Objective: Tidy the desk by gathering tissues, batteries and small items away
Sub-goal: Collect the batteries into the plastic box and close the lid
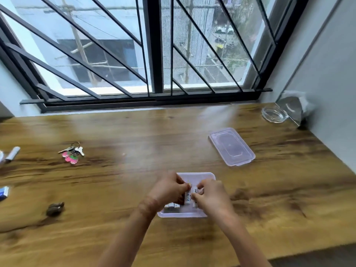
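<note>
A small clear plastic box sits on the wooden desk near the front edge. My left hand and my right hand meet over it, fingers pinched around white batteries held upright above the box. More white batteries lie inside the box at its near left. The box's lid lies apart, further back to the right. The frame is motion-blurred, so the exact grip is unclear.
A bunch of keys with a pink tag lies at the left. A marker and a blue-white pack sit at the left edge, a dark brown lump nearer. A glass ashtray stands back right.
</note>
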